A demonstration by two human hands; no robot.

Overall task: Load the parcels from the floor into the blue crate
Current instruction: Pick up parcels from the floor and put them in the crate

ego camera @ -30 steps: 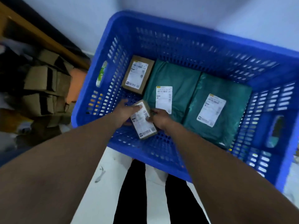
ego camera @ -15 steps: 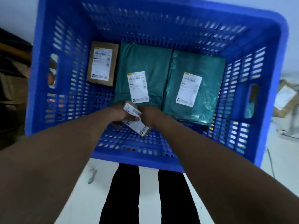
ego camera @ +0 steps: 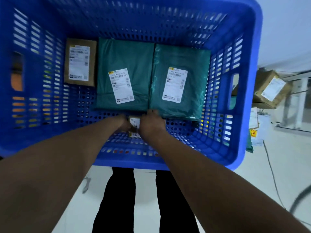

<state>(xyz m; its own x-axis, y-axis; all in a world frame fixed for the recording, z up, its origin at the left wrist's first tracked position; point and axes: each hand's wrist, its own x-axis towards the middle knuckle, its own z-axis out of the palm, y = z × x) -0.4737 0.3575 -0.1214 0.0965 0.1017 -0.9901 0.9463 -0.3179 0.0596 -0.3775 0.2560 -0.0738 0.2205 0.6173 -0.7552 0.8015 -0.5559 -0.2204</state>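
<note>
Both my arms reach down into the blue crate. Between my left hand and my right hand is a small brown box with a white label, held low near the crate's near wall; both hands grip its sides and hide most of it. On the crate floor lie two green mailer bags, the left green bag and the right green bag, each with a white label. A flat brown carton lies at the far left.
A labelled cardboard box sits on the floor right of the crate, with papers and a green bag edge near it. A cable runs over the pale floor at right. My legs stand against the crate's near wall.
My hands have lowered the small box deeper into the crate, toward the floor in front of the green bags. The view has swung right and closer.
</note>
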